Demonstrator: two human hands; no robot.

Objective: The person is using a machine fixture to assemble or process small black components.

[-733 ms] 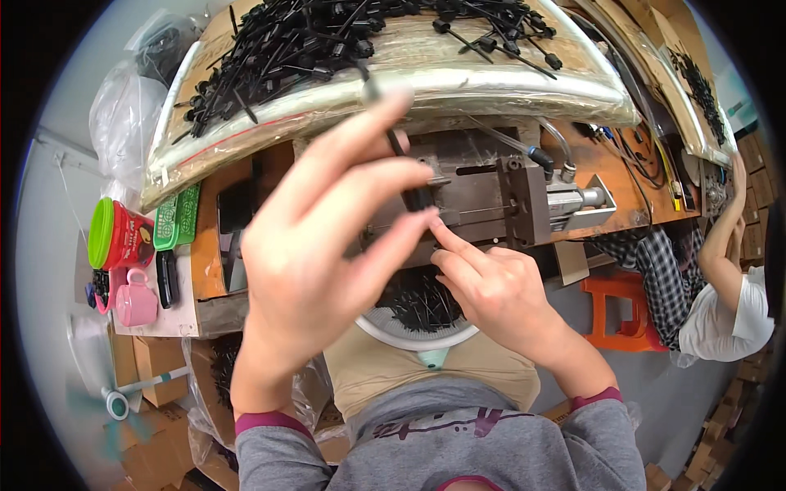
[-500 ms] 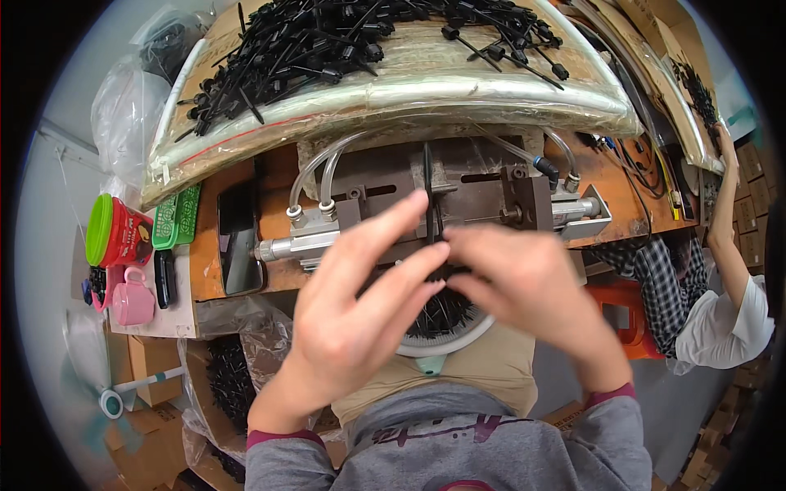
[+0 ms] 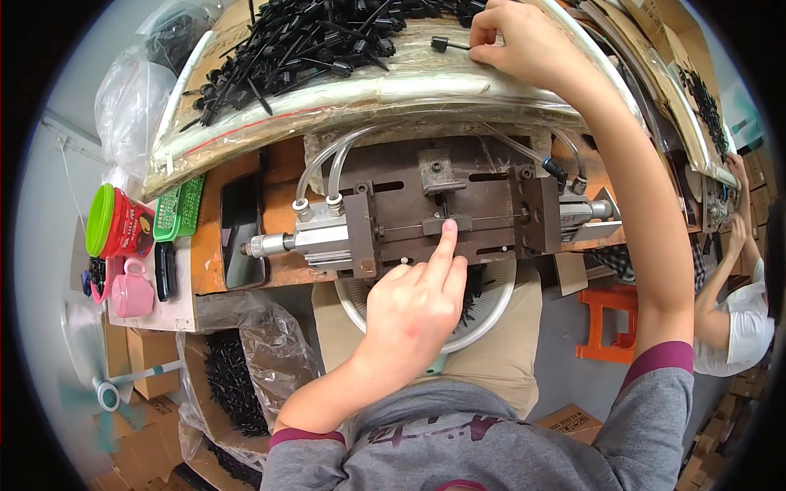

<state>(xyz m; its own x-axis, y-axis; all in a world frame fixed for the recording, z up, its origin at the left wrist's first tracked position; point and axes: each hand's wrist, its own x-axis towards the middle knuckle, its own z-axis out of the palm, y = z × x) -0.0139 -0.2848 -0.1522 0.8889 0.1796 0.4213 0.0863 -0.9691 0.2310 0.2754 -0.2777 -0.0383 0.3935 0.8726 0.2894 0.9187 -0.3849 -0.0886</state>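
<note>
My left hand (image 3: 413, 315) reaches over the front of a dark metal clamping jig (image 3: 483, 195), its index finger stretched out. That fingertip rests on the small slotted block in the jig's middle; what lies under it is hidden. Up on the plastic-wrapped tray (image 3: 426, 86), my right hand (image 3: 524, 49) pinches the thin stem of a black plastic part with a ribbed round head (image 3: 440, 43). The head points left, toward a heap of similar black parts (image 3: 303, 49). Below the jig, a white round basket (image 3: 499, 307) on my lap holds more black pieces, partly behind my left hand.
Air cylinders (image 3: 321, 244) with clear hoses flank the jig. A phone (image 3: 242, 233), green basket (image 3: 178, 209), red tub (image 3: 123, 222) and pink cup (image 3: 133, 293) stand at left. An orange stool (image 3: 606, 323) and another person (image 3: 745, 315) are at right. Bagged boxes of black parts sit lower left.
My hands have separated from over the jig. The right one has moved up to the tray and taken a black part's stem; the left one now touches the jig's middle with its index finger.
</note>
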